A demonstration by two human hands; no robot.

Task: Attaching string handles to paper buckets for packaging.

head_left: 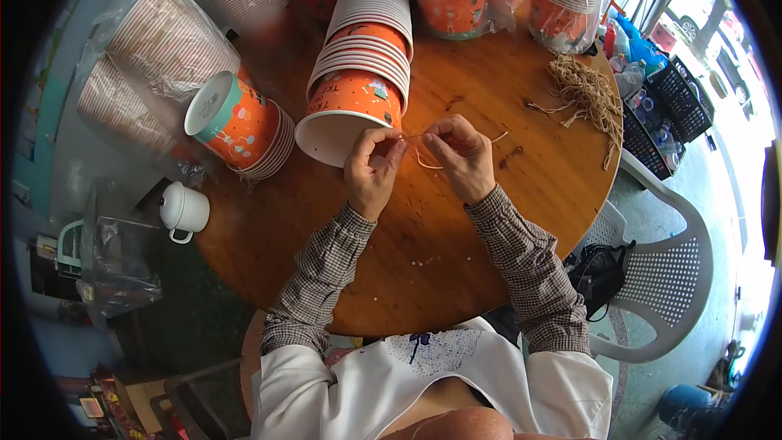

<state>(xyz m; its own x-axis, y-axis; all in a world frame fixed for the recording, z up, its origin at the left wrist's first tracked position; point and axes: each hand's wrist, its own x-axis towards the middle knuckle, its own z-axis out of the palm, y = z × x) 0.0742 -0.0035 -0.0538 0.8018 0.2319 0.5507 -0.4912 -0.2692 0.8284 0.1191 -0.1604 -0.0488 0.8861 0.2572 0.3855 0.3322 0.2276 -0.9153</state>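
from the head view i see my left hand (371,167) and my right hand (463,159) close together over the middle of the round wooden table (423,277), both pinching a thin tan string (423,159). the left thumb and forefinger are closed on one end of it, the right fingertips are closed on the other, and a short stretch runs taut between them while a slack loop drops onto the wood just below and a loose end trails off to the right of my right hand. touching my left fingers from the far side is the open mouth of a stack of orange paper cups (358,90) lying on its side, its white rim toward me. a second, shorter stack of orange cups (240,122) lies tilted near the table's left edge, and a small white mug (183,210) sits just off that edge. a bundle of tan strings (588,96) lies near the far right edge, well apart from my hands. bagged stacks of cups (159,57) crowd the far and left edges. a white plastic chair (664,277) stands beside the right edge.
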